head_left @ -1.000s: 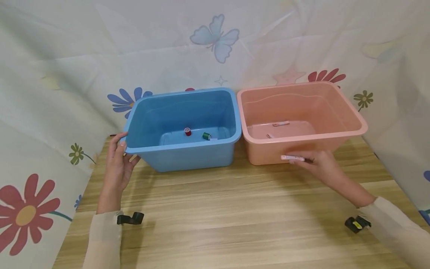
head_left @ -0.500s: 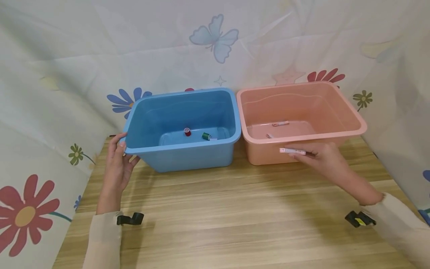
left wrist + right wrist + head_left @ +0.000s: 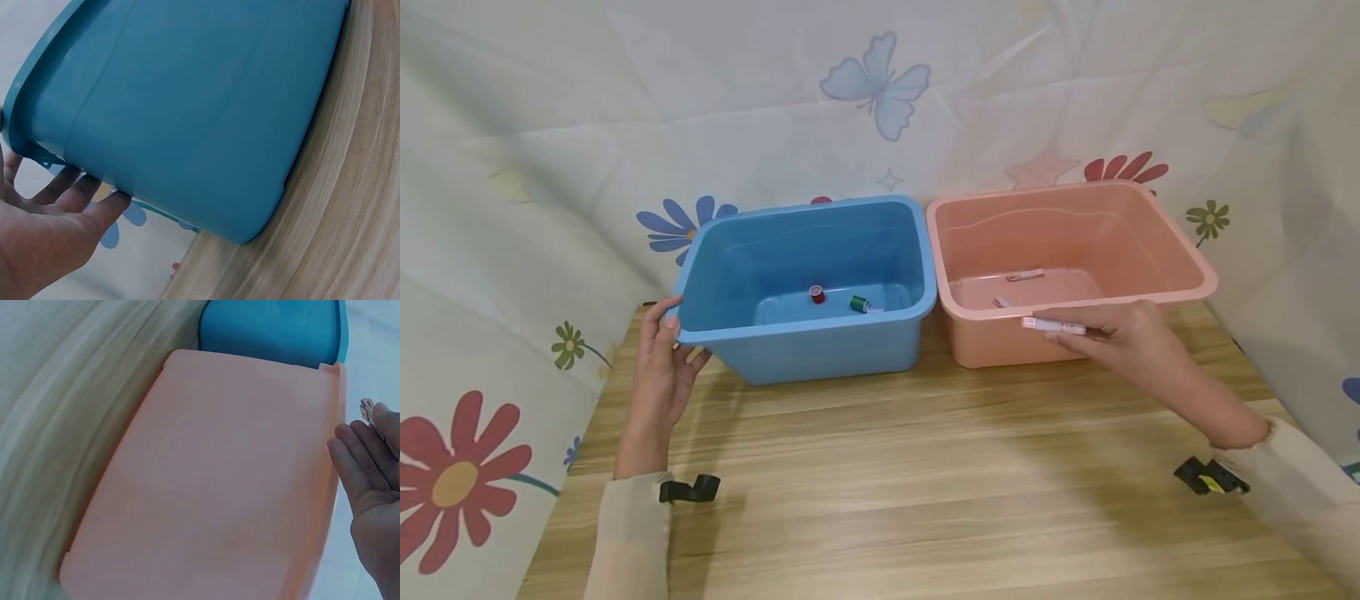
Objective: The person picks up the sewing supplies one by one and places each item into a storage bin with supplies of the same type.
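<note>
In the head view my left hand (image 3: 658, 362) grips the left end of the blue tub (image 3: 820, 354), its thumb over the rim. From the left wrist view, the fingers (image 3: 78, 197) of that hand lie against the tub's outer wall. My right hand (image 3: 1127, 346) pinches what looks like a slim pink-and-white thread skein (image 3: 1052, 326) at the front rim of the pink tub (image 3: 1007, 342). Only the skein's looped tip (image 3: 367, 409) shows in the right wrist view. A red thread spool (image 3: 817, 294) and a green thread spool (image 3: 859, 304) lie inside the blue tub.
Two similar small skeins lie in the pink tub, one skein (image 3: 1025, 275) farther back and one skein (image 3: 1002, 302) partly hidden by the front wall. Both tubs stand side by side on a wooden table (image 3: 880, 483), before a flower-printed cloth (image 3: 760, 100).
My right hand has risen with the skein from in front of the pink tub's wall to its front rim. The left hand keeps its hold on the blue tub.
</note>
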Demonstrator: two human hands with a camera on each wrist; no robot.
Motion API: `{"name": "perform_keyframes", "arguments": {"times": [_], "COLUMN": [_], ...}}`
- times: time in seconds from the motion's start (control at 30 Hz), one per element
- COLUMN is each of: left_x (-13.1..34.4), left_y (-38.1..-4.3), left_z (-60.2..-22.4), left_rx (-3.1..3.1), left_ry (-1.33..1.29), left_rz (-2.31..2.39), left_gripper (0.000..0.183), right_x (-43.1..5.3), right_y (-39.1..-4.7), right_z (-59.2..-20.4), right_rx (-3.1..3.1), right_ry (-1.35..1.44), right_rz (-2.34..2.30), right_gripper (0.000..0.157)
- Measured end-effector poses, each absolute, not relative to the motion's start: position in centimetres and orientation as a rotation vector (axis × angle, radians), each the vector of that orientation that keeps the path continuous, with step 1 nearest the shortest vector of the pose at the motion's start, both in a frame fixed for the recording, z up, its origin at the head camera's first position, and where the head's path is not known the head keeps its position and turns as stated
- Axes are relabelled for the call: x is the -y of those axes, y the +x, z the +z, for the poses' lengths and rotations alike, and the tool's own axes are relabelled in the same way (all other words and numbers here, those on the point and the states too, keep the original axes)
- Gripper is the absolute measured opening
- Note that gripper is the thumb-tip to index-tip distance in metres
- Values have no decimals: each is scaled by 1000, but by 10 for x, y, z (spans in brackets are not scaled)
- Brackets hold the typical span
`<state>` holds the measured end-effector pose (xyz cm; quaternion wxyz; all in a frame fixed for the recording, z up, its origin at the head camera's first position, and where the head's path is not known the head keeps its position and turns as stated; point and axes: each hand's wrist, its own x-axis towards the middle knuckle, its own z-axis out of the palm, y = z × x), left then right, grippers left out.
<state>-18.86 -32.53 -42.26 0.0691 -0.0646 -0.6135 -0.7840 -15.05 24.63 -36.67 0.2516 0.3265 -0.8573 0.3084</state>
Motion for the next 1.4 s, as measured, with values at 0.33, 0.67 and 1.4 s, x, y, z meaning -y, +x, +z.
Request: {"name": "perform_keyframes", "arguments": {"times": [0.33,0.67,1.4], "left_x": [325,325,325], "left_y": [-188,-189,-189], "left_z": [-422,-420,-421], "left_rx": [1848,1855,1868], "left_ry": [-185,-174,-149], "left_rz": [-2364,-2354,-2338], "left_gripper": [38,39,38], "right_x": [-250,-256,-255], "right_y": [-149,-160,-202], "right_z": [-357,-331,-284], "right_rx": [2413,2374,2353], "right_ry": [856,933,1009], "right_rz": [818,800,616], "right_gripper": [38,33,30]}}
